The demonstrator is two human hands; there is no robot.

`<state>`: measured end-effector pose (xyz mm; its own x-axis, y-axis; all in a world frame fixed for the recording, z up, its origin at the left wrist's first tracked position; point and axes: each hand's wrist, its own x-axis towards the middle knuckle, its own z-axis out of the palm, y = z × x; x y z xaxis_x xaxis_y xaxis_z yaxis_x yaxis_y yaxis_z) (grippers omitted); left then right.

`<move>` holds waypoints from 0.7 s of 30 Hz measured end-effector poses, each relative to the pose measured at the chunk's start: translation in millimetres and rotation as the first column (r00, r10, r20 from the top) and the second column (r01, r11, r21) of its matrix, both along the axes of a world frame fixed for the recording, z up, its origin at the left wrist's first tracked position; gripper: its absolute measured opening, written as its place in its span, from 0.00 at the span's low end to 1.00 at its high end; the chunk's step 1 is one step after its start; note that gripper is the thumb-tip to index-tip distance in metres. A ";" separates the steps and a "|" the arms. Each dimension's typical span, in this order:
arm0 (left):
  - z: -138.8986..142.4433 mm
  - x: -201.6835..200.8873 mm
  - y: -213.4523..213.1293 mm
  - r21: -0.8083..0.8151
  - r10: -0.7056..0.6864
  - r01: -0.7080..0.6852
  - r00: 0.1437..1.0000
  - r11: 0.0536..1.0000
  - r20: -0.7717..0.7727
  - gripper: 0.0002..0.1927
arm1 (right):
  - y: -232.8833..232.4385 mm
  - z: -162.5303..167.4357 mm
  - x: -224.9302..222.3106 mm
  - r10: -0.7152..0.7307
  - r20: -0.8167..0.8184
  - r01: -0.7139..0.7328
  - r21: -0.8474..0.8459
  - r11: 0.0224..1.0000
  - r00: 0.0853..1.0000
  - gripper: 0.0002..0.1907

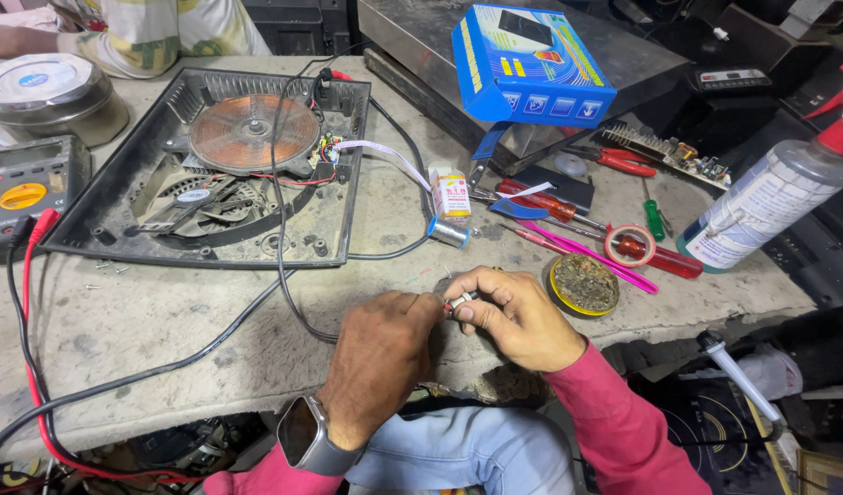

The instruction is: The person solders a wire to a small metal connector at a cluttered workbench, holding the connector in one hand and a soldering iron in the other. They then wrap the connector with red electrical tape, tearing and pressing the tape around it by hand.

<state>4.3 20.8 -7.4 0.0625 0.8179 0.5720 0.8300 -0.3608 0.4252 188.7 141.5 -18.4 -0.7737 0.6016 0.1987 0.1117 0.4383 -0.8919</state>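
A small metal-capped part (460, 302) sits pinched between the fingertips of the left hand (382, 359) and right hand (519, 316), just short of an opened induction cooker (221, 170).

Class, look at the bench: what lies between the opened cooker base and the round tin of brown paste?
In the head view, between the cooker base and the tin lie a small white box, a silver cylinder and a black cable.

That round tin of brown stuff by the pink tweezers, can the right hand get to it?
Probably yes. The round tin sits just beside the right hand with nothing between them. But both that hand and the left hand are pinching a small metal part, so it would need letting go first.
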 end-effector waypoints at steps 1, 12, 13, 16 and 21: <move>-0.5 -0.1 0.3 0.003 -0.011 0.011 1.000 1.000 0.002 0.11 | 0.2 -0.7 0.4 0.006 -0.011 -0.006 -0.019 1.000 1.000 0.08; 2.7 0.8 1.3 -0.024 0.065 -0.060 0.960 0.998 0.271 0.08 | 3.4 -5.4 3.5 0.075 -0.122 -0.097 -0.190 0.977 0.990 0.10; 3.1 0.8 0.5 0.026 0.028 -0.036 0.964 0.999 0.265 0.07 | 3.2 -5.7 3.6 0.063 -0.121 -0.086 -0.191 0.978 0.991 0.10; 3.4 -1.8 -1.9 0.105 -0.025 0.003 0.976 0.994 0.216 0.06 | 3.2 -7.9 2.6 0.052 -0.132 -0.079 -0.206 0.975 0.990 0.11; 6.0 -9.2 2.9 -0.015 -0.039 0.042 0.983 0.999 0.177 0.07 | 2.3 -12.8 3.4 0.057 -0.170 -0.095 -0.224 0.970 0.984 0.10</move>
<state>-4.9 23.7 -1.4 -0.0046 0.8275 0.5615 0.7262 -0.3832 0.5708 192.2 143.7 -31.2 -0.7882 0.5861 0.1878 -0.0676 0.2209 -0.9730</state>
